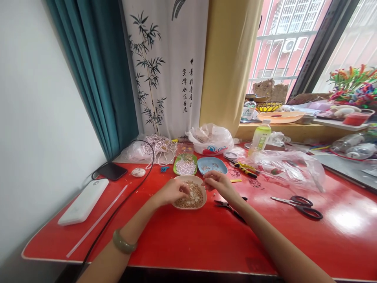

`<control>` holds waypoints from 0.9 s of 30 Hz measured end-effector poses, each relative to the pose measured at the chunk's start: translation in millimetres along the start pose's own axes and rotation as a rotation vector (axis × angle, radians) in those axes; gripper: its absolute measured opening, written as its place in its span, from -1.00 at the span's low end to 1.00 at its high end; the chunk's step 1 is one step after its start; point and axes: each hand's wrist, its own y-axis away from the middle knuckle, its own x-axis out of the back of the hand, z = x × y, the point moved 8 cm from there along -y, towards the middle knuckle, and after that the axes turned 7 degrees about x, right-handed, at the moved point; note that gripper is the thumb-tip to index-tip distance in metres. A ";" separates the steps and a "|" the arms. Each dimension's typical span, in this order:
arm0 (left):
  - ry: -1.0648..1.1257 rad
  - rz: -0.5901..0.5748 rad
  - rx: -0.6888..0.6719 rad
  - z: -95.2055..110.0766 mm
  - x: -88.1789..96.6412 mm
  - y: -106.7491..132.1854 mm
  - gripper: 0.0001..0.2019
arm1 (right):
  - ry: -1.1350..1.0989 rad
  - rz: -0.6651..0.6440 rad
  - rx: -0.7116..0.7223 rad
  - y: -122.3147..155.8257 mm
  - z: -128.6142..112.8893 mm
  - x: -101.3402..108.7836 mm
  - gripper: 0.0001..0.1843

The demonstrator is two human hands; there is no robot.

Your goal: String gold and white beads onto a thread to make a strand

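Observation:
A small beige dish full of tiny brownish beads sits on the red table in front of me. My left hand rests over the dish's left side with fingertips pinched down among the beads. My right hand hovers at the dish's upper right rim, fingers curled into a pinch; what they hold is too small to see. A green bangle circles my left wrist. Behind the dish stand a green dish of pearl beads and a blue dish.
Small pliers lie right of my right hand, black scissors further right, yellow-handled pliers behind. A white power bank, phone and black cable occupy the left. Plastic bags, a bottle and beaded strings crowd the back.

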 end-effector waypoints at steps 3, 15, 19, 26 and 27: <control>-0.032 -0.035 -0.012 0.8 -4.3 0.8 -0.83 | -0.003 0.003 -0.017 -0.1 0.6 3.0 -0.96; -0.168 -0.109 0.049 -10.4 -18.4 -2.6 -0.83 | 0.149 -0.016 -0.009 -0.1 -1.4 4.7 -0.85; -0.165 -0.109 0.068 -10.9 -16.9 -2.7 -0.82 | 0.222 0.008 0.026 0.6 -7.0 7.9 -0.84; -0.147 -0.180 -0.005 -2.6 -21.2 -1.3 -0.76 | 0.255 0.003 0.059 0.2 -9.8 10.4 -0.80; -0.151 -0.186 -0.019 -1.6 -21.9 -1.3 -0.78 | 0.257 0.008 0.058 0.1 -9.8 11.3 -0.79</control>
